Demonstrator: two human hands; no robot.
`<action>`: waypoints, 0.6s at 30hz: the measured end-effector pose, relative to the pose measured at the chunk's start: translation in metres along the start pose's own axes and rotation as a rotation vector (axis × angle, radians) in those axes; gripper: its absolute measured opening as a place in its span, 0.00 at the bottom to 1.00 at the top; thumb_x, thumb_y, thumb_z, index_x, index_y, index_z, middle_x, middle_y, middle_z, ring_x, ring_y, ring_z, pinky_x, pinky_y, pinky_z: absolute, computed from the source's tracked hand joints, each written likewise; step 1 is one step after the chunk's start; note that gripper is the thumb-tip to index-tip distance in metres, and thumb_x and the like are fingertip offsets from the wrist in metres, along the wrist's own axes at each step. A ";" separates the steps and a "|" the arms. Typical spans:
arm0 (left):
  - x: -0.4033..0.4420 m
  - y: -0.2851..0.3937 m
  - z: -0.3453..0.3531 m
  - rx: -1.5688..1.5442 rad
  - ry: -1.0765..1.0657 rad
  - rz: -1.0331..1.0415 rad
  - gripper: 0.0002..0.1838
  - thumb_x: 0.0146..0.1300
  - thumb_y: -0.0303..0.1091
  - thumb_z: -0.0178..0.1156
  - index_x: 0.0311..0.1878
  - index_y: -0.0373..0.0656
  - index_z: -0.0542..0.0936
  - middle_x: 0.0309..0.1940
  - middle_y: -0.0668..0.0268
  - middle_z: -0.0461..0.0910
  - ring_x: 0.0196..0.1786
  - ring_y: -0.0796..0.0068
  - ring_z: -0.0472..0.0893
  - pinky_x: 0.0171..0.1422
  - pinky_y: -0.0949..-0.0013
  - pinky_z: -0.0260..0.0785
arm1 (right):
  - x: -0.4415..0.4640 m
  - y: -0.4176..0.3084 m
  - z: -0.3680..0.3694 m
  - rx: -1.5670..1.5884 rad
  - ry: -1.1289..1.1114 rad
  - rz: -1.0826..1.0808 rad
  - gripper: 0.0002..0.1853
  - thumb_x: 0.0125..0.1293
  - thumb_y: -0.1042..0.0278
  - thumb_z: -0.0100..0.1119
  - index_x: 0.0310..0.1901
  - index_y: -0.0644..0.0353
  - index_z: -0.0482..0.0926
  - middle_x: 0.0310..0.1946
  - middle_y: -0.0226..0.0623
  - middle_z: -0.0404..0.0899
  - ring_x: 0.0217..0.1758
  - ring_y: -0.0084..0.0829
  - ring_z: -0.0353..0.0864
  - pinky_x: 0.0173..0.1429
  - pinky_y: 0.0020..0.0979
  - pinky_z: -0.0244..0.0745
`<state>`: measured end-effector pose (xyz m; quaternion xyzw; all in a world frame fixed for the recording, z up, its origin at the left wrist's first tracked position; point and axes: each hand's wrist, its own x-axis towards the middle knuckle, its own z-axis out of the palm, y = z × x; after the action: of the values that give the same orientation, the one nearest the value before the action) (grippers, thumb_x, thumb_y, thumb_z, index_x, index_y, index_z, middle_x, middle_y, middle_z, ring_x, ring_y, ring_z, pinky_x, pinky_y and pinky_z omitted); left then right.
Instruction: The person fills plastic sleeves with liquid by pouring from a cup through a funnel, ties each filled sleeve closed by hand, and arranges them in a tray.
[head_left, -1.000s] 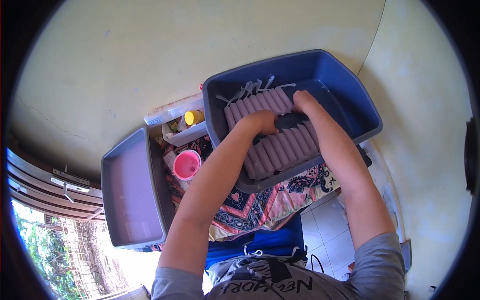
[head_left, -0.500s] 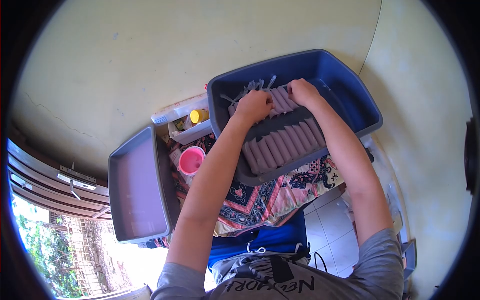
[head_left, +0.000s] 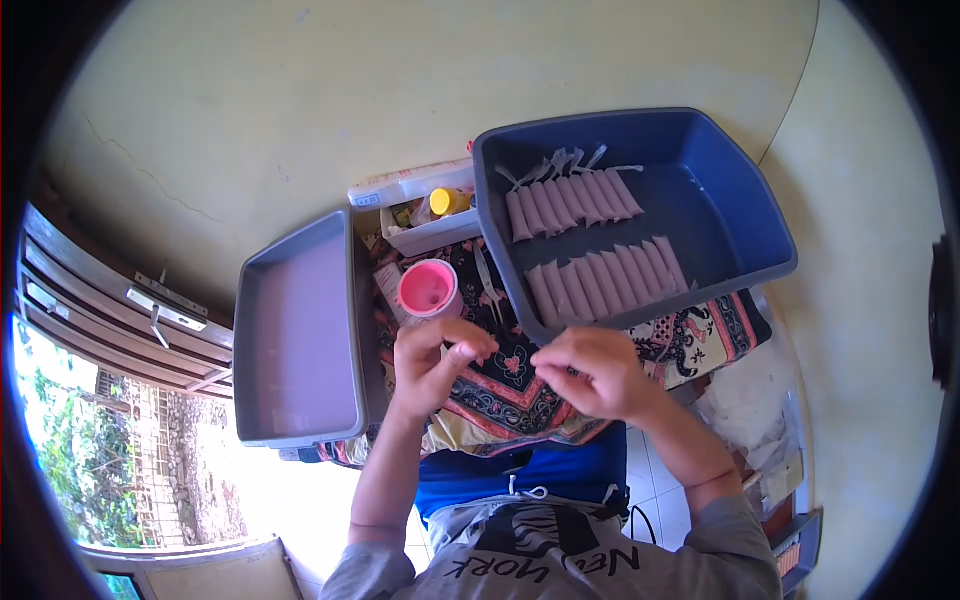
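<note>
My left hand (head_left: 437,365) hovers in front of the pink cup (head_left: 430,288), fingers loosely curled, nothing visible in them. To its right, my right hand (head_left: 597,372) hangs over the patterned cloth (head_left: 505,395), just below the near edge of the dark blue-grey tub (head_left: 725,230). Its fingers are bent and a little apart, with no object showing. Inside the tub lie two rows of slim plastic bags filled with pale purple liquid. The back row (head_left: 575,202) has knotted, twisted ends; the front row (head_left: 607,280) lies along the near wall. Neither hand touches the bags.
A second grey tub (head_left: 360,330) on the left holds pale purple liquid (head_left: 305,340). Between the tubs stand a white box (head_left: 435,235) with a yellow-capped container (head_left: 448,202), and scissors (head_left: 487,275). A wall rises behind; a louvred shutter (head_left: 120,300) is at left.
Both hands have left the back row of bags and drawn back toward my body, out of the tub. The bags stay in their rows. My view has shifted slightly.
</note>
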<state>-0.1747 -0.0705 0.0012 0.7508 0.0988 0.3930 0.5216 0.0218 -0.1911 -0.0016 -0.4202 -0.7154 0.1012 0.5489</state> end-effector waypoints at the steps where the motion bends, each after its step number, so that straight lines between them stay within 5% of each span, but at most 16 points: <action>1: -0.019 -0.005 -0.002 0.057 0.046 -0.047 0.08 0.64 0.28 0.57 0.33 0.33 0.80 0.29 0.61 0.83 0.32 0.75 0.82 0.42 0.71 0.74 | -0.011 -0.003 0.014 0.041 -0.032 0.029 0.07 0.55 0.76 0.64 0.37 0.60 0.79 0.26 0.36 0.79 0.26 0.34 0.79 0.30 0.32 0.73; 6: -0.093 -0.046 -0.008 0.247 0.387 -0.388 0.03 0.62 0.24 0.60 0.36 0.35 0.81 0.27 0.64 0.82 0.28 0.79 0.79 0.35 0.75 0.69 | -0.043 0.016 0.093 0.183 -0.125 0.189 0.07 0.57 0.76 0.63 0.38 0.61 0.79 0.26 0.37 0.79 0.26 0.33 0.79 0.31 0.30 0.73; 8: -0.106 -0.053 -0.013 0.318 0.418 -0.376 0.07 0.59 0.21 0.60 0.41 0.36 0.80 0.31 0.63 0.82 0.30 0.79 0.78 0.35 0.75 0.68 | -0.046 0.022 0.111 0.130 -0.156 0.340 0.07 0.59 0.78 0.61 0.40 0.64 0.78 0.29 0.38 0.78 0.29 0.30 0.80 0.32 0.28 0.72; 11: -0.107 -0.047 -0.019 0.581 0.334 -0.329 0.18 0.57 0.19 0.58 0.51 0.41 0.77 0.47 0.59 0.79 0.42 0.69 0.80 0.40 0.72 0.70 | -0.035 0.039 0.133 0.069 -0.024 0.364 0.08 0.58 0.78 0.59 0.40 0.65 0.78 0.32 0.43 0.78 0.34 0.43 0.80 0.38 0.36 0.74; 18: -0.106 -0.055 -0.022 0.736 0.191 -0.168 0.18 0.61 0.20 0.51 0.54 0.41 0.76 0.55 0.56 0.75 0.53 0.54 0.77 0.51 0.61 0.70 | -0.027 0.072 0.150 -0.076 -0.127 0.284 0.08 0.56 0.75 0.62 0.37 0.65 0.78 0.34 0.48 0.78 0.38 0.50 0.79 0.40 0.41 0.74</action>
<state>-0.2462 -0.0903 -0.0949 0.8370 0.3424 0.3554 0.2363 -0.0724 -0.1178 -0.1214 -0.5304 -0.6853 0.1770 0.4665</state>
